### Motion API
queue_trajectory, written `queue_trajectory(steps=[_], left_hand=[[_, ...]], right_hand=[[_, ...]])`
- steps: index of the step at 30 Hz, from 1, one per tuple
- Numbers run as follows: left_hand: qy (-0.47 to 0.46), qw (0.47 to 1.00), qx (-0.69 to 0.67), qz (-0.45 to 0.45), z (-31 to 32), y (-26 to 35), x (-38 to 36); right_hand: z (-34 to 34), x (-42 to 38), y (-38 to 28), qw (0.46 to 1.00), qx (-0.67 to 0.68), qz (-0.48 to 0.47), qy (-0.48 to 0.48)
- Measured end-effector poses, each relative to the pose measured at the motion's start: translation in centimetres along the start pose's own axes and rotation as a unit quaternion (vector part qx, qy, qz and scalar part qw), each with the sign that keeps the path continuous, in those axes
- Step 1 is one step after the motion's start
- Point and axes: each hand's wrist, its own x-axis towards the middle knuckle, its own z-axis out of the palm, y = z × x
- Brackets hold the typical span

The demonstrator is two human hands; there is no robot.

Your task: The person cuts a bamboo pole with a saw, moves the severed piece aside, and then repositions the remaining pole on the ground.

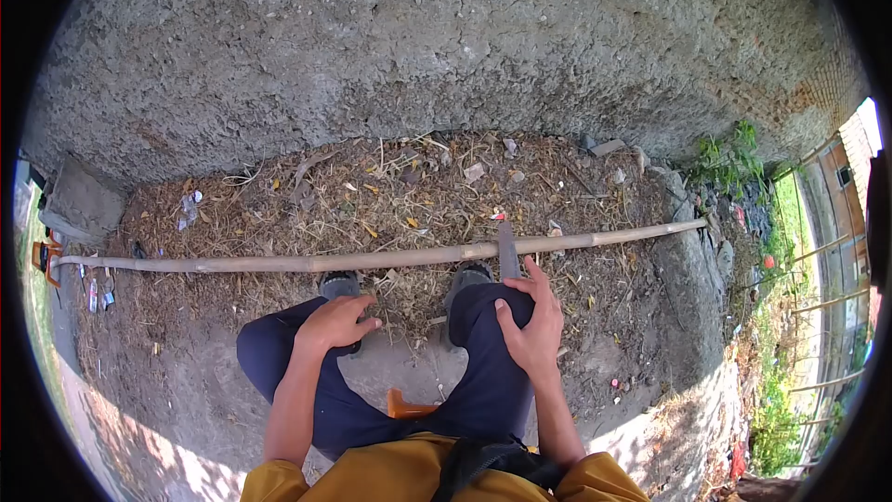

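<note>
A long bamboo pole (390,259) lies across the view in front of my feet, from the left edge of the ground to the stones at the right. My left hand (336,323) rests near my left knee, fingers apart and nothing in it. Over my other knee is my right hand (536,323), its fingers spread and raised, holding nothing that I can see. A flat blade (507,251) stands out just beyond its fingertips and crosses the pole; its lower end is hidden behind the hand and knee.
A rough wall (446,46) runs along the far side. Dry leaves and litter cover the ground (372,195) below it. A concrete block (84,200) stands at the left, green plants (734,163) at the right. Part of an orange seat (409,404) shows between my legs.
</note>
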Motion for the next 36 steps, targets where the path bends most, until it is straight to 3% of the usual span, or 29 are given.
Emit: queue_trajectory(steps=[36], left_hand=[[0.009,1.000,-0.009,0.004,0.18,-0.21,-0.15]], right_hand=[[-0.09,0.00,0.12,1.000,0.021,0.010,-0.004]])
